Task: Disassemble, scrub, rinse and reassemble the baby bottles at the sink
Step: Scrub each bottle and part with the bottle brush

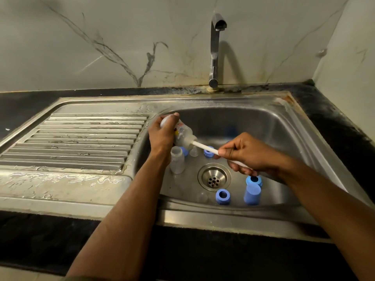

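Fingers of the left hand are curling round a clear plastic baby bottle with printed markings, holding it tilted over the left side of the stainless steel sink basin, mouth pointing right and down. Fingers and thumb of the right hand are pinching the white plastic handle of a bottle brush, whose far end is sitting inside the bottle's mouth.

Standing on the basin floor is a second clear bottle without its top, upright, just below the held one. Three blue plastic screw rings are lying there: one behind the brush handle, one in front of the drain, one under the right wrist. A blue cylindrical cap is standing just beside that last ring. Another blue piece is showing partly behind the held bottle; what it is cannot be told. A clear nipple is sitting near it, and a second clear piece is lying faintly left of the front ring.

A round steel drain strainer is sitting mid-basin. A chrome tap is rising behind, and a wet ribbed draining board is lying to the left.
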